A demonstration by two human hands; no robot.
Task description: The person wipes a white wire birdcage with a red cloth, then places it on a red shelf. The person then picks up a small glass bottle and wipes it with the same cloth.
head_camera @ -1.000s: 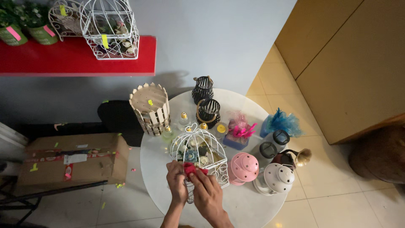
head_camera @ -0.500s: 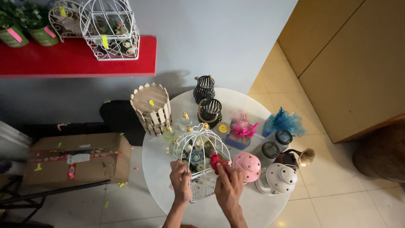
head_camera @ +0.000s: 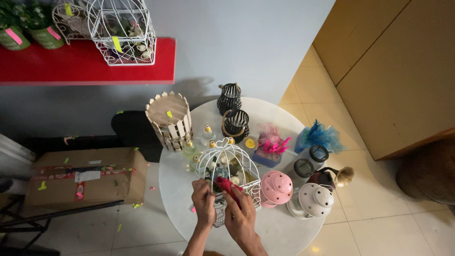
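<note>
Head view looks down on a round white table point(head_camera: 180, 189). Left hand point(head_camera: 204, 203) grips the near wire side of a white wire cage point(head_camera: 230, 173), fingers curled on the bars. Right hand point(head_camera: 241, 215) pinches a red cloth point(head_camera: 226, 184) between thumb and fingers, pressed against the cage's front bars, just beside the left hand. Cage stands upright near the table's near-left edge, small flowers and ornaments inside, hard to tell apart. Pink lantern point(head_camera: 276, 188) sits just right of the cage, touching or nearly so; white lantern point(head_camera: 313, 200) next to it toward the right edge. Two black wire baskets point(head_camera: 232, 111) at the far edge. Wooden picket basket point(head_camera: 169, 121) at the far-left edge, overhanging. Small bottles point(head_camera: 206, 136) between it and the cage. Pink feather box point(head_camera: 271, 147) mid-table, blue feathers point(head_camera: 318, 136) at the right edge. Cardboard box point(head_camera: 80, 178) on the floor left. Red shelf point(head_camera: 85, 64) on the wall holds another white cage point(head_camera: 124, 31).
</note>
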